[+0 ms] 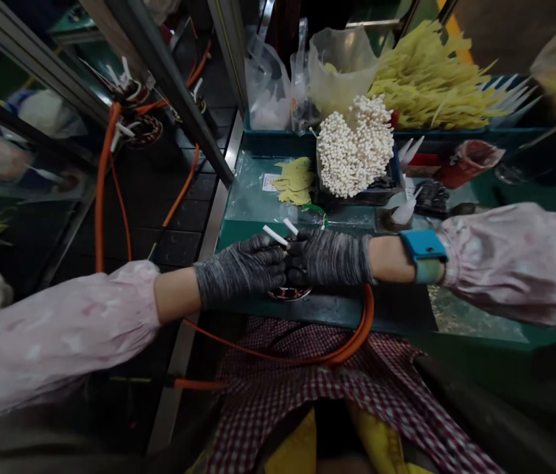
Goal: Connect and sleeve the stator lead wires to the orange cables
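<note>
My left hand (241, 270) and my right hand (329, 257), both in grey knit gloves, meet fingertip to fingertip over a teal workbench (248, 224). Two short white stubs (276, 235) (290, 226) stick up between the fingers, and each hand seems closed on one. A small round dish (290, 293) lies partly hidden under my hands. Below my right wrist, an orange cable (367, 309) curves down and off to the lower left. Pink sleeves cover both forearms, with a blue wrist strap (424, 247) on the right.
Behind my hands stand a tray of white bead-like pieces (354, 148), a bundle of yellow strips (426, 82) and clear plastic bags (266, 85). Yellow sheets (295, 181) lie on the bench. A metal-framed rack with orange cables (102, 184) stands at left. A checked apron (307, 395) covers my lap.
</note>
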Available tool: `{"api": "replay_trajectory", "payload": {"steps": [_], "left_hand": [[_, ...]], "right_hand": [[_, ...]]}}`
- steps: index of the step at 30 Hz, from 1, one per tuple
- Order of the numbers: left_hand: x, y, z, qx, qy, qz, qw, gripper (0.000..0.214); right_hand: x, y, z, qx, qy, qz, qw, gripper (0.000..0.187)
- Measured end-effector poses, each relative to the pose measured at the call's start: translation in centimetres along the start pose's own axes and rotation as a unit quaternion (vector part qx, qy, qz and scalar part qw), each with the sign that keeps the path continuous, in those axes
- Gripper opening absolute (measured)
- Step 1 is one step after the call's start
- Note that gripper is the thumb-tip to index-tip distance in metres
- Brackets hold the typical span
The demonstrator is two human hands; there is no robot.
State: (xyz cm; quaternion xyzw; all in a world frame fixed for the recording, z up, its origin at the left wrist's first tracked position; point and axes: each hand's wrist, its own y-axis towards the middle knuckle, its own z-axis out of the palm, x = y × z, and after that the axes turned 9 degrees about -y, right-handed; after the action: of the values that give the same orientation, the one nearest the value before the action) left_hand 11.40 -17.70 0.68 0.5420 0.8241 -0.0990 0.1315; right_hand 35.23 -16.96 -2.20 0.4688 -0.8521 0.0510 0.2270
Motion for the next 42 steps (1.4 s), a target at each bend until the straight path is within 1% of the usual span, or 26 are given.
{"api": "replay_trajectory", "payload": {"steps": [1, 2, 3, 4, 6, 8, 9, 11, 13, 14, 15, 16, 17, 19, 20, 22, 24, 25, 27, 30, 32, 35, 37, 38, 40, 42], "left_hand": [[0.0, -0.4, 0.2, -0.001, 0.018, 0.03, 0.999, 0.039], [0.1, -0.9, 0.5, 0.002, 0.036, 0.053, 0.998, 0.042], [0.3, -1.5, 0.7, -0.001, 0.054, 0.072, 0.996, 0.045], [0.5, -2.1, 0.9, -0.008, 0.065, 0.078, 0.995, 0.049], [1.1, -3.3, 1.1, -0.01, 0.07, 0.067, 0.995, 0.058], [1.8, -4.4, 1.0, 0.004, 0.05, 0.039, 0.998, 0.062], [2.2, -4.8, 1.0, 0.016, 0.034, 0.021, 0.999, 0.061], [2.8, -5.0, 0.7, 0.033, -0.006, -0.006, 0.999, 0.047], [3.0, -4.1, 0.6, 0.019, -0.042, -0.02, 0.999, 0.026], [3.0, -3.2, 0.5, -0.002, -0.057, -0.02, 0.998, 0.017], [2.9, -2.1, 0.4, -0.029, -0.07, -0.018, 0.997, 0.015], [2.8, -0.6, 0.3, -0.058, -0.08, -0.017, 0.995, 0.021], [2.7, 1.0, 0.1, -0.088, -0.086, -0.022, 0.992, 0.029], [2.5, 4.3, -0.3, -0.132, -0.097, -0.06, 0.985, 0.039], [2.5, 5.9, -0.6, -0.142, -0.106, -0.089, 0.98, 0.04], [2.8, 8.6, -1.1, -0.108, -0.13, -0.134, 0.976, 0.039], [3.2, 10.5, -1.5, -0.048, -0.157, -0.154, 0.974, 0.037], [3.4, 11.1, -1.5, -0.028, -0.166, -0.157, 0.973, 0.035], [3.9, 11.7, -1.4, -0.021, -0.198, -0.158, 0.967, 0.032], [4.4, 11.5, -1.0, -0.055, -0.277, -0.139, 0.949, 0.03], [4.5, 11.1, -0.6, -0.077, -0.324, -0.116, 0.936, 0.03], [4.3, 10.6, 0.0, -0.108, -0.41, -0.066, 0.903, 0.029], [3.9, 10.4, 0.2, -0.135, -0.464, -0.046, 0.874, 0.035], [3.6, 10.3, 0.3, -0.148, -0.475, -0.041, 0.866, 0.038], [3.0, 9.9, 0.3, -0.168, -0.472, -0.026, 0.865, 0.04], [2.3, 9.0, 0.4, -0.173, -0.443, 0.008, 0.88, 0.032]], "right_hand": [[0.1, -0.7, -0.3, 0.033, -0.008, -0.043, 0.998, 0.028], [0.1, -1.4, -0.4, 0.045, -0.018, -0.067, 0.997, 0.031], [0.0, -2.3, -0.4, 0.037, -0.034, -0.071, 0.996, 0.032], [-0.3, -3.2, -0.1, 0.017, -0.055, -0.072, 0.996, 0.031], [-0.9, -5.4, 1.1, -0.039, -0.112, -0.088, 0.989, 0.029], [-1.1, -7.8, 3.2, -0.118, -0.155, -0.088, 0.977, 0.027], [-1.0, -8.9, 4.4, -0.162, -0.164, -0.076, 0.97, 0.028], [-0.1, -10.7, 6.9, -0.255, -0.16, -0.022, 0.953, 0.036], [1.1, -11.9, 9.0, -0.349, -0.135, 0.099, 0.922, 0.044], [1.8, -12.3, 9.7, -0.387, -0.111, 0.169, 0.9, 0.047], [2.3, -12.5, 10.2, -0.408, -0.081, 0.234, 0.879, 0.049], [2.6, -12.6, 10.5, -0.412, -0.047, 0.283, 0.865, 0.052], [2.8, -12.5, 10.4, -0.405, -0.013, 0.31, 0.86, 0.055], [2.6, -11.8, 9.6, -0.37, 0.036, 0.309, 0.876, 0.06], [2.3, -11.3, 9.0, -0.352, 0.051, 0.299, 0.886, 0.06], [1.7, -10.2, 7.7, -0.322, 0.075, 0.281, 0.901, 0.056], [1.3, -9.0, 6.6, -0.292, 0.097, 0.28, 0.91, 0.048], [1.2, -8.5, 6.2, -0.279, 0.104, 0.284, 0.911, 0.045], [1.1, -8.0, 5.6, -0.265, 0.11, 0.294, 0.912, 0.042], [0.7, -7.9, 4.9, -0.258, 0.122, 0.285, 0.915, 0.039], [0.0, -8.1, 4.5, -0.243, 0.155, 0.262, 0.921, 0.037], [-0.8, -8.4, 3.9, -0.206, 0.218, 0.214, 0.93, 0.037], [-0.8, -8.4, 4.1, -0.206, 0.216, 0.207, 0.932, 0.04], [-0.6, -8.4, 4.3, -0.219, 0.198, 0.215, 0.931, 0.042], [0.1, -8.4, 5.3, -0.253, 0.142, 0.243, 0.926, 0.045], [0.7, -8.4, 6.5, -0.277, 0.096, 0.271, 0.917, 0.046]]}}
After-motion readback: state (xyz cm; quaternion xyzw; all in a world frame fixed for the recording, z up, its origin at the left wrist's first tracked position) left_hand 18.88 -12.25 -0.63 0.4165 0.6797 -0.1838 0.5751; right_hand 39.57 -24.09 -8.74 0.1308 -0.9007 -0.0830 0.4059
